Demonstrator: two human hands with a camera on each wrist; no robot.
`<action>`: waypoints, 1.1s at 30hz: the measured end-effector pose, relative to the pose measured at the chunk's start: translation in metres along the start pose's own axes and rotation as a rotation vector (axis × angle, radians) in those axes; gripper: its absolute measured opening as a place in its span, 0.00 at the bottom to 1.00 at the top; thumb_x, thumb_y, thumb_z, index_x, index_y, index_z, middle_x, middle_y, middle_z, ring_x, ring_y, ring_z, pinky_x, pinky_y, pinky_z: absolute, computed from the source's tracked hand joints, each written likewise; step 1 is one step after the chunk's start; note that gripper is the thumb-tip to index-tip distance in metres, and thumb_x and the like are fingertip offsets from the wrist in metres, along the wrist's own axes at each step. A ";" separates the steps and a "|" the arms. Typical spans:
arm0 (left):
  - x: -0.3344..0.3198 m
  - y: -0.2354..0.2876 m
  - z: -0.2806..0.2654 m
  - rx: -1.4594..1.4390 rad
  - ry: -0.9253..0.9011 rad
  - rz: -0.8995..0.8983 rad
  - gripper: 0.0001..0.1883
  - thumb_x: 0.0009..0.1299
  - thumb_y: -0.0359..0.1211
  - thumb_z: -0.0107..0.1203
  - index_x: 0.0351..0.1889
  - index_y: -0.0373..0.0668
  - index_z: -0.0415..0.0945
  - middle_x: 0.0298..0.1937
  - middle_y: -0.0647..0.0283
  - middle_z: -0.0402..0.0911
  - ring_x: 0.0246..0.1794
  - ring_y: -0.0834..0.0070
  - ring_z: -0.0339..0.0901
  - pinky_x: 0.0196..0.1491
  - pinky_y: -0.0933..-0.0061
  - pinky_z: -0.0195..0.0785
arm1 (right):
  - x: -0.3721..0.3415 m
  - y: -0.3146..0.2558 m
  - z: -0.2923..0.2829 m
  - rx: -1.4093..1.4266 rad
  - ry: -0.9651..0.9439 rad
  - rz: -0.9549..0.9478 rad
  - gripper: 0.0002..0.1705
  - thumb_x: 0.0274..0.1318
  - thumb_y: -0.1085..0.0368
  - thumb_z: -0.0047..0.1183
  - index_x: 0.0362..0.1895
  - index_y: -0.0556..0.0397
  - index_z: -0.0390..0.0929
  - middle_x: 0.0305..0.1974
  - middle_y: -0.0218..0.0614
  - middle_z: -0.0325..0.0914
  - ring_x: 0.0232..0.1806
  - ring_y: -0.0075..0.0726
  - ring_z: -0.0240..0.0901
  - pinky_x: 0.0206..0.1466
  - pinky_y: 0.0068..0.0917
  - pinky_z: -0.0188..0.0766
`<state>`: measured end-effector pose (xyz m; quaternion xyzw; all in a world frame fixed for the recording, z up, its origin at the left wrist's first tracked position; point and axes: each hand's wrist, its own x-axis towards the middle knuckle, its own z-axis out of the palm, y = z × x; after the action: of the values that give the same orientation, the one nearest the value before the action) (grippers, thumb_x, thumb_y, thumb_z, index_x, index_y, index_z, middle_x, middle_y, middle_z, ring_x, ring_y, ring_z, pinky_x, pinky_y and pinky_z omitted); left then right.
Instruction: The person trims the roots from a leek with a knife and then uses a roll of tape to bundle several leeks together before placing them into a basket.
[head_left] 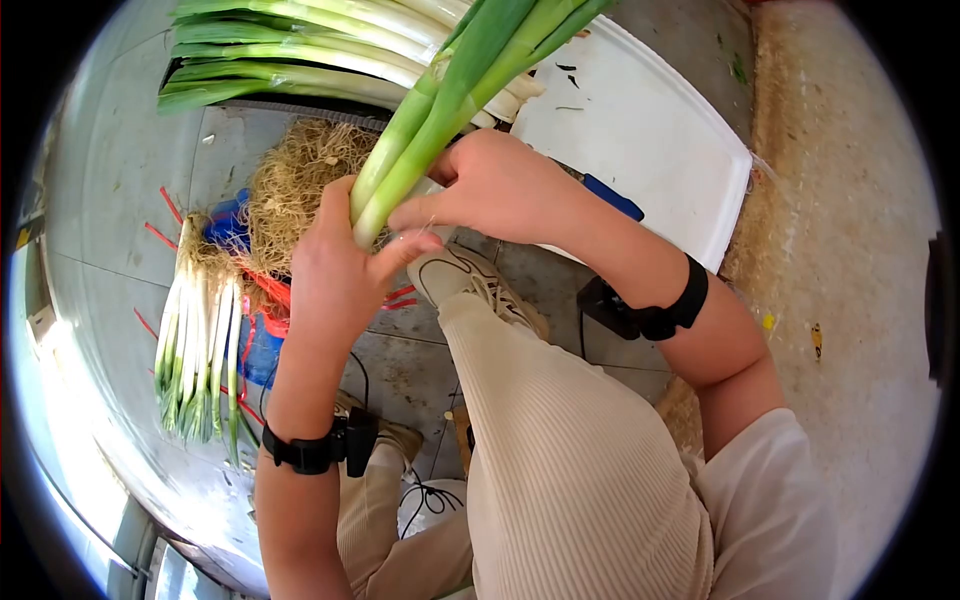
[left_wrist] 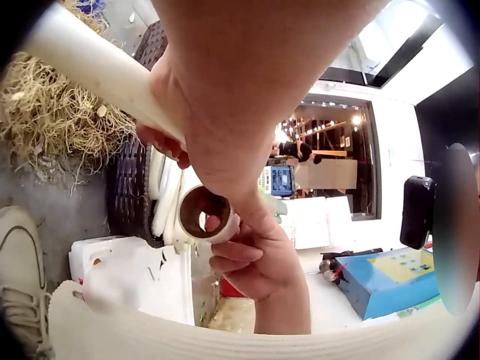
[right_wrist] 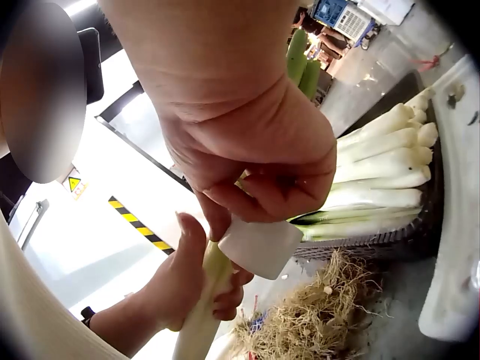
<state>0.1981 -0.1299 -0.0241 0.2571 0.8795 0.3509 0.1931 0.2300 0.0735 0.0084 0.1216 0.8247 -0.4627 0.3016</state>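
At far left on the grey-tiled floor, I record a bundle of slim spring onions point(head_left: 195, 345), white at the shanks, green and limp at the tips, with red ties about it. Next is a matted heap of roots point(head_left: 305, 185), dry, tan and wiry. Above it stands a dark woven basket point(left_wrist: 127, 187), packed with thick leeks point(head_left: 300, 50) laid side by side, their white butts smooth and rounded. My left hand point(head_left: 335, 265) is clenched round the pale lower end of the leek stalks point(head_left: 445, 100), which rise aslant between my two hands, glossy and cylindrical. My right hand point(head_left: 500, 185) grasps a smooth white roll point(right_wrist: 259, 247) with a hollow brown core, close against the stalks. At right, a flat white tray point(head_left: 640, 120) with a raised rim holds dark scraps point(head_left: 568, 77); a blue handle point(head_left: 612, 197) lies along its near side.
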 end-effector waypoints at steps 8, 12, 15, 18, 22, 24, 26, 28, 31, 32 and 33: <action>0.000 0.001 -0.002 -0.005 -0.003 0.014 0.41 0.63 0.65 0.61 0.58 0.38 0.69 0.39 0.46 0.82 0.41 0.46 0.82 0.41 0.53 0.75 | 0.008 0.007 0.009 0.104 -0.026 -0.038 0.24 0.50 0.56 0.65 0.51 0.52 0.84 0.34 0.31 0.84 0.30 0.25 0.71 0.36 0.27 0.69; 0.001 0.003 -0.004 -0.039 -0.040 -0.039 0.34 0.72 0.60 0.53 0.57 0.38 0.71 0.38 0.47 0.82 0.39 0.47 0.82 0.40 0.53 0.74 | 0.012 0.012 0.012 0.086 -0.015 -0.020 0.25 0.51 0.55 0.68 0.52 0.50 0.83 0.40 0.31 0.85 0.38 0.25 0.76 0.44 0.27 0.70; 0.001 0.005 -0.004 -0.068 -0.017 -0.041 0.27 0.78 0.54 0.47 0.56 0.38 0.72 0.37 0.47 0.82 0.38 0.48 0.81 0.40 0.53 0.73 | 0.013 0.013 0.012 0.130 -0.033 -0.040 0.25 0.52 0.54 0.69 0.52 0.50 0.83 0.43 0.32 0.85 0.42 0.26 0.77 0.47 0.28 0.70; 0.001 0.007 -0.004 -0.102 -0.006 -0.050 0.24 0.81 0.50 0.42 0.56 0.38 0.73 0.35 0.48 0.82 0.36 0.49 0.81 0.39 0.55 0.72 | 0.013 0.015 0.013 0.194 -0.061 -0.062 0.25 0.52 0.55 0.70 0.52 0.51 0.83 0.43 0.33 0.85 0.43 0.27 0.77 0.48 0.28 0.70; 0.001 0.005 -0.005 -0.191 -0.028 -0.089 0.24 0.82 0.50 0.39 0.53 0.38 0.75 0.32 0.52 0.81 0.31 0.58 0.79 0.37 0.61 0.70 | 0.009 0.011 0.010 0.176 -0.026 -0.077 0.25 0.50 0.56 0.71 0.52 0.51 0.83 0.44 0.34 0.85 0.43 0.28 0.77 0.48 0.28 0.70; 0.001 0.003 -0.005 -0.234 -0.052 -0.124 0.24 0.83 0.49 0.39 0.52 0.37 0.75 0.30 0.53 0.80 0.30 0.62 0.78 0.36 0.63 0.69 | 0.012 0.018 0.012 0.149 0.001 -0.132 0.26 0.50 0.55 0.71 0.52 0.51 0.83 0.42 0.33 0.85 0.40 0.27 0.76 0.45 0.28 0.70; 0.001 0.000 -0.003 -0.276 -0.077 -0.159 0.25 0.83 0.49 0.38 0.52 0.37 0.76 0.29 0.55 0.78 0.29 0.67 0.76 0.35 0.65 0.68 | 0.009 0.016 0.010 0.123 0.027 -0.187 0.26 0.49 0.55 0.71 0.52 0.51 0.83 0.40 0.32 0.84 0.36 0.27 0.74 0.42 0.27 0.69; 0.000 -0.002 -0.001 -0.392 -0.072 -0.164 0.25 0.83 0.49 0.39 0.51 0.37 0.77 0.28 0.60 0.76 0.27 0.75 0.72 0.33 0.70 0.65 | 0.001 0.011 0.002 0.106 0.011 -0.139 0.26 0.47 0.57 0.73 0.52 0.50 0.84 0.36 0.29 0.81 0.31 0.24 0.67 0.36 0.27 0.66; -0.001 0.000 -0.006 -0.526 -0.159 -0.197 0.24 0.83 0.50 0.39 0.50 0.39 0.75 0.27 0.65 0.73 0.24 0.81 0.68 0.28 0.76 0.60 | 0.014 0.035 0.008 0.209 0.005 -0.260 0.29 0.45 0.60 0.75 0.55 0.47 0.83 0.33 0.24 0.78 0.29 0.23 0.60 0.33 0.26 0.62; -0.001 -0.001 -0.006 -0.527 -0.157 -0.197 0.24 0.83 0.50 0.39 0.50 0.39 0.75 0.27 0.65 0.73 0.24 0.81 0.68 0.28 0.76 0.60 | 0.013 0.039 0.006 0.207 0.004 -0.261 0.29 0.45 0.60 0.75 0.55 0.47 0.83 0.33 0.24 0.78 0.29 0.23 0.60 0.33 0.26 0.62; -0.001 -0.002 -0.007 -0.606 -0.213 -0.207 0.24 0.83 0.51 0.37 0.50 0.40 0.72 0.26 0.67 0.71 0.22 0.83 0.64 0.25 0.79 0.56 | 0.010 0.041 0.003 0.262 0.015 -0.334 0.32 0.44 0.61 0.75 0.57 0.46 0.82 0.33 0.23 0.78 0.29 0.22 0.61 0.33 0.26 0.63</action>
<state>0.1947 -0.1361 -0.0207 0.1323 0.7315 0.5463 0.3860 0.2426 0.0925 -0.0272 0.0246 0.7684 -0.6087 0.1962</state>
